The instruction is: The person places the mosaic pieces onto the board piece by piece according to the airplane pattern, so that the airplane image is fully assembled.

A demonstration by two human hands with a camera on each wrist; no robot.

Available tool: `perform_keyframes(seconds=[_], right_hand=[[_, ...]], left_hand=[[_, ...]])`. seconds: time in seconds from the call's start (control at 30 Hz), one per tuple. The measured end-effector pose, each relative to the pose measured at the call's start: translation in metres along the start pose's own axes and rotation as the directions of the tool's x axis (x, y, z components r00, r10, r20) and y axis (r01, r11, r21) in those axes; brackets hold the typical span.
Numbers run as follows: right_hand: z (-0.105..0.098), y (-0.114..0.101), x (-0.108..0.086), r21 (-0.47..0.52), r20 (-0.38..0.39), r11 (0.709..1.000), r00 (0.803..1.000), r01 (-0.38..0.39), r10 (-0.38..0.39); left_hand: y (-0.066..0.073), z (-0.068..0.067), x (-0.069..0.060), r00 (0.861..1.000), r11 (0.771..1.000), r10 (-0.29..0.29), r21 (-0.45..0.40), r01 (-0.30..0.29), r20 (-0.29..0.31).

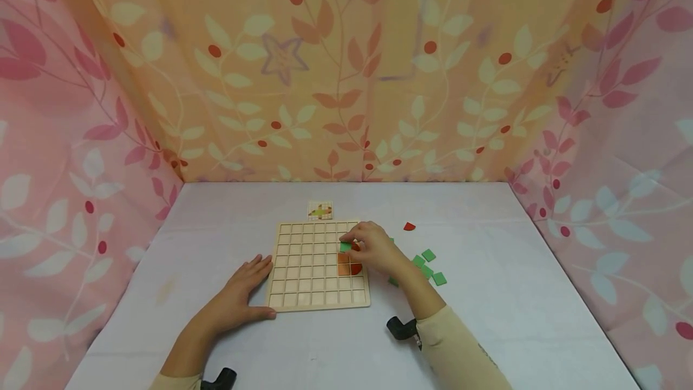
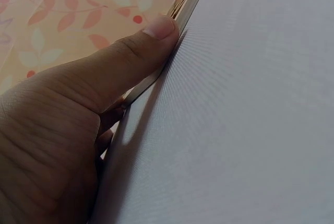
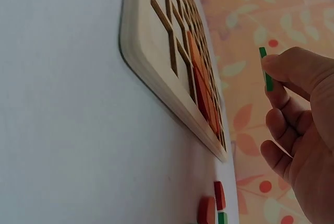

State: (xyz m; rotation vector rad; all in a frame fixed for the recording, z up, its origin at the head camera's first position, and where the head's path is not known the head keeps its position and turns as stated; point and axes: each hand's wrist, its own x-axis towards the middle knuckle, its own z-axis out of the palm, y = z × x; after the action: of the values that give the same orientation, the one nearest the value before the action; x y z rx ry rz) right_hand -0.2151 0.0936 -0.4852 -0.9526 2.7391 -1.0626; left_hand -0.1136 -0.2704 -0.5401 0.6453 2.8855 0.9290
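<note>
A wooden grid board [image 1: 303, 269] lies on the table, its square cells framed by thin ridges. My left hand [image 1: 233, 297] rests at its near left corner, fingers along the left side and thumb [image 2: 162, 28] against the near edge. Above the right part of the board, my right hand [image 1: 379, 248] pinches a green square tile [image 3: 266, 70] between thumb and fingertips. In the right wrist view the tile is clear of the board. Orange tiles [image 1: 343, 263] and a rounded red piece [image 1: 355, 269] sit in cells below that hand, which partly hides others.
A small pattern card [image 1: 320, 210] lies beyond the board's far edge. To the right are several loose green tiles [image 1: 427, 272] and a red rounded piece [image 1: 409, 227]. Flowered cloth [image 1: 346, 107] walls in the white table [image 1: 487, 330] at the back and sides.
</note>
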Motion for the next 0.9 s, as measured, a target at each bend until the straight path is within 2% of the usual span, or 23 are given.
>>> perform_keyframes(seconds=[0.37,0.63,0.9], right_hand=[[0.021,-0.007,0.011,-0.053,0.054,0.997,0.997,0.051,-0.048],[0.031,-0.005,0.018,-0.115,0.105,0.993,0.994,0.042,-0.030],[0.039,-0.001,0.021,-0.182,0.100,0.983,0.995,0.037,-0.019]], left_hand=[[0.000,0.001,0.001,1.000,1.000,-0.022,0.003,0.022,0.010],[0.001,0.001,0.000,1.000,1.000,-0.012,0.002,0.012,-0.010],[0.002,0.001,0.000,1.000,1.000,-0.030,-0.002,0.030,0.003]])
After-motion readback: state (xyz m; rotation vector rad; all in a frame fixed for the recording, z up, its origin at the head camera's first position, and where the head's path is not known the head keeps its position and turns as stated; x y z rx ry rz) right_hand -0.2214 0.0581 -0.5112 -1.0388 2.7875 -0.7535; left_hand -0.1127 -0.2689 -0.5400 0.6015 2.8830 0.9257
